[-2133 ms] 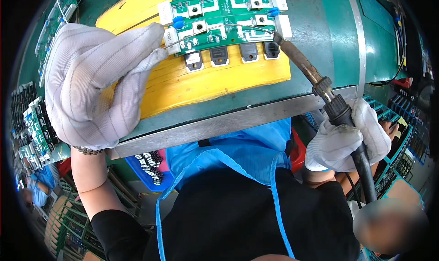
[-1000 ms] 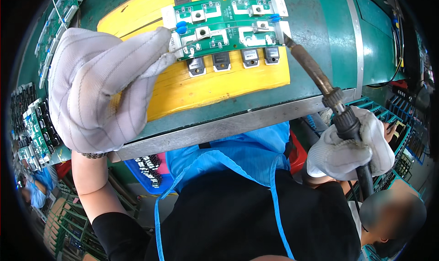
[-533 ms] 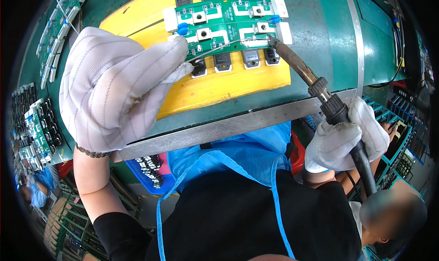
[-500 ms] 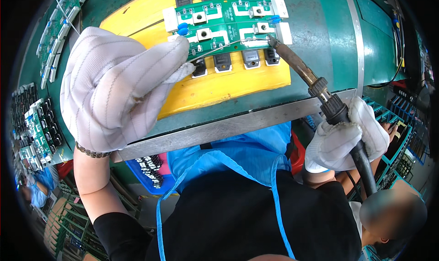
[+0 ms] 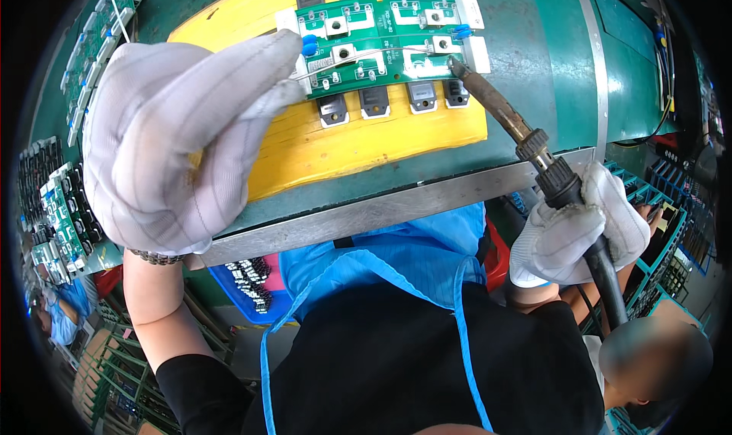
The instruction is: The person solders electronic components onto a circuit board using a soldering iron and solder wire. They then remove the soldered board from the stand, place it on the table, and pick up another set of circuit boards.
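Note:
A green circuit board (image 5: 385, 35) with black power transistors (image 5: 374, 101) along both long edges lies on a yellow board (image 5: 320, 154). My right hand (image 5: 579, 233), in a white glove, is closed round the dark handle of a soldering iron (image 5: 499, 107). The iron's tip meets the circuit board near its lower right corner. In its own white glove, my left hand (image 5: 183, 145) pinches a thin solder wire (image 5: 324, 70). That wire stretches over the board to the right, its end apart from the iron's tip. Behind the hand, more wire rises to the upper left.
Under the yellow board is a green bench with a metal front edge (image 5: 381, 212). More circuit boards (image 5: 95, 77) stand in a row at the left. A blue bin (image 5: 252, 286) holds parts below the bench. Another person (image 5: 648, 359) is at the lower right.
My left hand has shifted left and slightly up, drawing the solder wire's end away from the iron's tip. The circuit board has slid slightly right. My right hand stays almost still.

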The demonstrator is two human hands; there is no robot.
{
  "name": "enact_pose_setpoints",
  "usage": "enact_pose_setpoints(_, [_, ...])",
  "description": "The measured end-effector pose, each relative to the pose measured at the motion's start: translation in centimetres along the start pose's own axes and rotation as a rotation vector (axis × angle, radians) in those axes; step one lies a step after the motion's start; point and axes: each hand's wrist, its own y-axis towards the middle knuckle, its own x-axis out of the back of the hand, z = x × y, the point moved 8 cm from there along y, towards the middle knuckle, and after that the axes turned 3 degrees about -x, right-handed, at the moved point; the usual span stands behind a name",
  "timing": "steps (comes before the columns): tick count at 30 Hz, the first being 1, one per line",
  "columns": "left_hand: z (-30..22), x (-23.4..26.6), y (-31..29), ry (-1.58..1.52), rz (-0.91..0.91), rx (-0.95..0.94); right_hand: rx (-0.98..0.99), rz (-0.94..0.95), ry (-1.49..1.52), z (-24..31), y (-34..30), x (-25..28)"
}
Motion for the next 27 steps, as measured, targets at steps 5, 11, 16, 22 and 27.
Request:
enact_pose_setpoints(5, [0.5, 0.5, 0.0, 0.009, -0.013, 0.015, 0.074, -0.127, -0.025, -0.5, 0.0, 1.7])
enact_pose_setpoints(11, [0.5, -0.6, -0.5, -0.085, -0.021, 0.037, 0.089, 0.216, -0.050, -0.3, 0.4, 0.1])
enact_pose_setpoints(16, [0.6, -0.6, -0.5, -0.056, 0.014, 0.025, -0.146, 0.233, 0.113, -1.7, 0.0, -0.4])
enact_pose_setpoints(22, [0.6, -0.8, -0.4, -0.058, 0.030, 0.004, -0.170, 0.224, 0.189, -1.9, 0.4, -0.4])
enact_pose_setpoints(27, [0.5, -1.1, -0.5, -0.046, 0.123, 0.055, -0.081, 0.354, 0.058, -1.1, 0.1, -0.9])
